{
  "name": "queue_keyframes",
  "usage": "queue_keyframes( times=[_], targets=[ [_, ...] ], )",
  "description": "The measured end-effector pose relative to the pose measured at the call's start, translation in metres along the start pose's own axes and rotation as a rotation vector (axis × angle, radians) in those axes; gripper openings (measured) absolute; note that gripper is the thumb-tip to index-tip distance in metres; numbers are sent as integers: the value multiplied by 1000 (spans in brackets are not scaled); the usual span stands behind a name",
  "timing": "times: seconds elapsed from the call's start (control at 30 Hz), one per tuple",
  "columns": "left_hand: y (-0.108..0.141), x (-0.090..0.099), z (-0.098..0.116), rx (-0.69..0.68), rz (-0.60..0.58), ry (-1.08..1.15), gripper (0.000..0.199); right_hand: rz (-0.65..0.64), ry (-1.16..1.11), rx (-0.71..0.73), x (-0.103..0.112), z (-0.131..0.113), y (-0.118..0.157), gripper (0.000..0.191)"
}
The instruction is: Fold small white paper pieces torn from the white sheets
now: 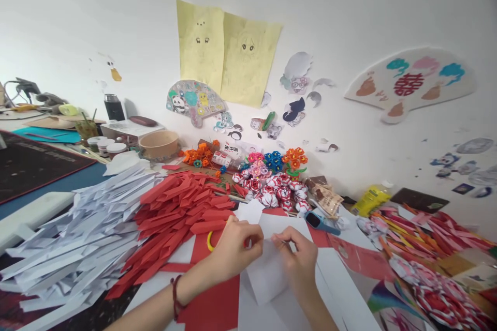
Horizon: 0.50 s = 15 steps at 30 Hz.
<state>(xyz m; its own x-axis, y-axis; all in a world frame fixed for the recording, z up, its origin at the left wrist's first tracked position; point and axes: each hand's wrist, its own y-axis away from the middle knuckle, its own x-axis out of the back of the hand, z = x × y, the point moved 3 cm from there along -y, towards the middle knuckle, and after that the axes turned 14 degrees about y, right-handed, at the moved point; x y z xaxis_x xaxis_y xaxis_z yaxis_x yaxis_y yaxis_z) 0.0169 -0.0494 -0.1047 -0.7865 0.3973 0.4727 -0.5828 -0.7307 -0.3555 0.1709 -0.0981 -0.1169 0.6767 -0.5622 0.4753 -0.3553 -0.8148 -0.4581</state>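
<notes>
A white sheet of paper (267, 276) hangs between my hands, tilted, over other sheets on the table. My left hand (237, 245) is closed, with its thumb and fingers pinched at the paper's upper left edge. On the paper's upper right edge, my right hand (298, 254) grips with thumb and forefinger. A yellow curved loop (210, 241) shows beside my left hand; the rest of it is hidden. Beneath lie red paper (213, 297) and white sheets (337, 282). Folded red paper strips (174, 207) are heaped left of my left hand.
A large pile of folded white strips (89, 227) spreads at the left. Red-and-white paper balls (269, 191), craft flowers (274, 160) and a smartwatch (314, 221) lie ahead. At the right are a yellow bottle (370, 199) and colourful ribbon-like strips (423, 227). The wall stands behind.
</notes>
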Motion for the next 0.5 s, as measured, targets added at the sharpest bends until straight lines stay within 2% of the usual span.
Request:
queue_keyframes(
  times=[0.23, 0.4, 0.5],
  targets=[
    [-5, 8, -6, 3, 3, -73, 14, 157, -17, -71, 14, 23, -11, 28],
    [-8, 14, -23, 43, 66, -78, 13, 401, -81, -173, 29, 48, -23, 26],
    [-9, 15, -26, 58, 110, -14, 14, 373, -100, -193, 23, 51, -23, 30]
  ],
)
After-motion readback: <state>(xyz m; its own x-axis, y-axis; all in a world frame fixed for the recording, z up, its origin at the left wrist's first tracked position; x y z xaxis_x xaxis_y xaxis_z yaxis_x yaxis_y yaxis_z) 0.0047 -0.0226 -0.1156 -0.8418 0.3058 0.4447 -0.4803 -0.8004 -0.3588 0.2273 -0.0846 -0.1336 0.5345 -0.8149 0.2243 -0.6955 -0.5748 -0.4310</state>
